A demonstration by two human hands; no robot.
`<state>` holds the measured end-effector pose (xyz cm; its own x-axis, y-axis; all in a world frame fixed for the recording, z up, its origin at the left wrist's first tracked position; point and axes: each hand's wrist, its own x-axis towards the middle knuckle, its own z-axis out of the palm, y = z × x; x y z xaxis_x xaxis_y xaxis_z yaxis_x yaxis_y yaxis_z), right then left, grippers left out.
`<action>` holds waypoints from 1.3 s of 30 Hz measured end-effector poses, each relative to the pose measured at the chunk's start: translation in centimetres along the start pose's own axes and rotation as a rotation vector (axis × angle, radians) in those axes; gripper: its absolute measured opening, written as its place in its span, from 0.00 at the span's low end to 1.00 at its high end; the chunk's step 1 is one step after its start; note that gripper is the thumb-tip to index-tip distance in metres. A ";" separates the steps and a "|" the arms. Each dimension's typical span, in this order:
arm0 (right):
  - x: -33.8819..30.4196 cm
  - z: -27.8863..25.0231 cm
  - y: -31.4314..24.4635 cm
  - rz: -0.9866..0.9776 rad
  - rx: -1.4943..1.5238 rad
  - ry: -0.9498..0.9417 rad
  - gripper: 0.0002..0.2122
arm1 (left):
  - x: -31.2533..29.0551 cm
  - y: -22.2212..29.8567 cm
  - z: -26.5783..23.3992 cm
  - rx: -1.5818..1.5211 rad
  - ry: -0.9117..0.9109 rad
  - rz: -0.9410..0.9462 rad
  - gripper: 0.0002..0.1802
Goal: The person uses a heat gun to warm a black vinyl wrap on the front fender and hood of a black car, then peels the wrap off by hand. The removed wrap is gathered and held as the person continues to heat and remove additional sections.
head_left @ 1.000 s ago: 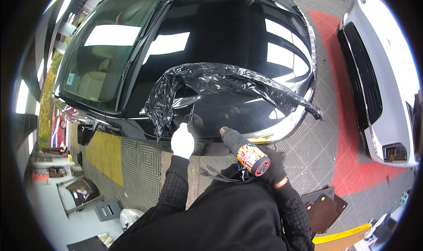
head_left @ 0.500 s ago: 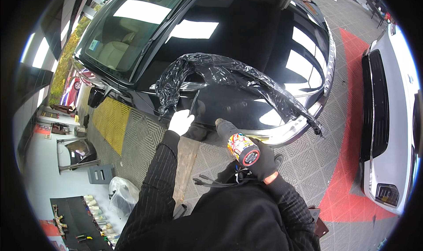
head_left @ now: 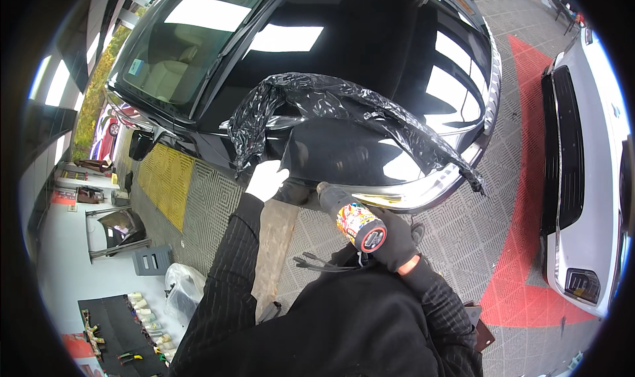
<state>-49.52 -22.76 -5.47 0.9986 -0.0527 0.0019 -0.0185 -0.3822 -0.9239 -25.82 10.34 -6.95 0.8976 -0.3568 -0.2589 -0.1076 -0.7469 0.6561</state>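
Observation:
My left hand (head_left: 266, 180), in a white glove, is at the lower edge of a black car's front fender (head_left: 331, 149). Its fingers are closed on the edge of a glossy black film (head_left: 390, 122), though the fingertips are partly hidden. That film lies loose and crumpled in an arch over the fender and hood, its far end hanging by the headlight (head_left: 410, 196). In a black glove, my right hand (head_left: 395, 239) grips a heat gun (head_left: 354, 219) with a colourful patterned body. The gun's nozzle points at the fender's lower edge, right of my left hand.
A white car's front (head_left: 582, 178) stands on the right, beside red floor tiles (head_left: 512, 271). At lower left are a dark tool mat (head_left: 116, 331) with tools and bottles, a clear plastic bag (head_left: 184, 291) and a grey case (head_left: 152, 261). The side mirror (head_left: 141, 144) sticks out at left.
Both hands have shifted slightly left in the picture, the heat gun moving with my right hand. The car and film appear a little higher and further left.

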 end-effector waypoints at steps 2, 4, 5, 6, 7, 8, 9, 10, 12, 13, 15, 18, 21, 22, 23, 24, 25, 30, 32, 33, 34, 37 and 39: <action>-0.2 -0.3 -0.2 0.009 0.030 -0.009 0.29 | 0.0 0.4 -0.4 -0.020 -0.026 -0.036 0.15; -0.3 -0.5 -0.2 0.038 0.033 -0.033 0.29 | -0.1 0.9 -0.8 -0.013 -0.054 -0.029 0.12; -0.4 -0.5 -0.1 0.048 0.022 -0.049 0.29 | -0.1 1.2 -1.0 -0.029 -0.070 -0.052 0.11; -0.5 -0.5 0.1 0.057 0.010 -0.064 0.29 | -0.2 1.4 -1.1 -0.046 -0.086 -0.075 0.09; -0.5 -0.5 0.2 0.059 0.014 -0.063 0.29 | -0.3 1.7 -1.2 -0.065 -0.080 -0.083 0.09; -0.6 -0.4 0.4 0.034 0.013 -0.045 0.30 | -0.3 1.9 -1.2 -0.081 -0.085 -0.087 0.09; -0.6 -0.2 0.6 0.008 0.011 -0.027 0.31 | -0.4 2.0 -1.2 -0.096 -0.089 -0.091 0.09; -0.6 -0.1 0.7 0.010 0.014 -0.020 0.31 | -0.4 2.2 -1.2 -0.111 -0.093 -0.096 0.09; -0.7 0.0 0.9 -0.029 0.012 0.007 0.31 | -0.5 2.4 -1.2 -0.110 -0.098 -0.085 0.09; -0.7 0.0 0.9 -0.010 0.020 0.004 0.31 | -0.6 2.5 -1.2 -0.111 -0.100 -0.078 0.09; -0.8 -0.2 0.9 -0.014 0.002 -0.010 0.30 | -0.8 2.8 -1.2 -0.125 -0.105 -0.085 0.09; -0.8 -0.5 0.9 -0.011 0.008 -0.011 0.29 | -1.2 3.4 -1.1 -0.135 -0.102 -0.084 0.09; -0.7 -0.6 0.8 -0.036 0.013 0.010 0.28 | -1.4 3.8 -1.2 -0.126 -0.107 -0.099 0.09; -0.6 -0.6 0.7 -0.034 0.022 0.015 0.28 | -1.4 3.9 -1.2 -0.122 -0.111 -0.109 0.09; -0.5 -0.7 0.7 -0.040 0.009 0.007 0.27 | -1.4 3.9 -1.2 -0.133 -0.114 -0.110 0.09; -0.4 -0.8 0.6 -0.036 0.004 -0.004 0.27 | -1.4 3.9 -1.2 -0.144 -0.116 -0.112 0.09; -0.3 -0.8 0.5 -0.005 0.007 -0.028 0.27 | -1.4 3.9 -1.3 -0.155 -0.116 -0.114 0.09; 0.0 -1.4 -0.2 0.084 -0.089 -0.186 0.30 | -1.4 3.8 -1.4 -0.147 -0.148 -0.103 0.10; 0.1 -1.3 -0.3 0.073 -0.084 -0.173 0.30 | -1.4 4.0 -1.4 -0.168 -0.160 -0.117 0.10; 0.0 -1.3 -0.4 0.066 -0.070 -0.152 0.29 | -1.5 4.2 -1.3 -0.148 -0.155 -0.123 0.10; 0.0 -1.2 -0.4 0.068 -0.050 -0.137 0.29 | -1.7 4.4 -1.3 -0.128 -0.147 -0.128 0.09; 0.2 -1.1 -0.1 0.054 -0.076 -0.124 0.29 | -2.0 5.2 -1.2 -0.091 -0.145 -0.146 0.09; 0.6 -0.9 -0.1 0.010 -0.026 0.003 0.30 | -2.2 5.6 -1.1 -0.054 -0.136 -0.130 0.09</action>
<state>-48.97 -23.58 -5.07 0.9982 -0.0594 -0.0066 -0.0302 -0.4054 -0.9136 -27.90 7.54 -1.94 0.8358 -0.3347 -0.4352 0.0318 -0.7618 0.6470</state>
